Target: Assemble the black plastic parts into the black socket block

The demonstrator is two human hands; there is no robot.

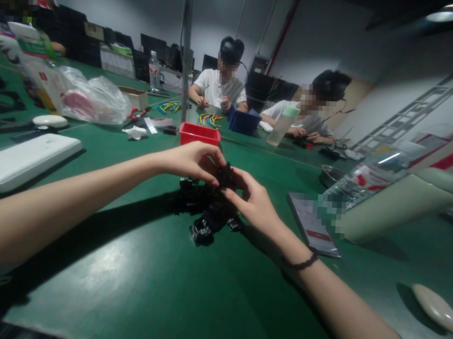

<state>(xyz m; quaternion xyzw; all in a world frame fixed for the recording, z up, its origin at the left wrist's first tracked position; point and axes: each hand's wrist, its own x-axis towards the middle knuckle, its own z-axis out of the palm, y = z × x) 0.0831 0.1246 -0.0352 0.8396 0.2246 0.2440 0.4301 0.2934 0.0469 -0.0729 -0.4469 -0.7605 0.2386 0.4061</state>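
Between the fingertips of both hands is a small black part (224,174), dark and too small to name more closely. My left hand (198,160) pinches it from the left, thumb below and fingers above. From the right, my right hand (251,194) grips the same part with thumb and forefinger. Beneath the hands, several black parts (203,229) lie in a loose pile on the green table (134,297), some with shiny or clear faces. The fingers hide some of the pile. Just beyond the hands stands a red bin (200,134).
A phone (313,223), a pale green bottle (404,206) and a clear water bottle (368,173) are at right. A white device (31,160) and plastic bags (93,97) are at left. Across the table, two people work near blue bins (243,122) and coloured wires (211,120).
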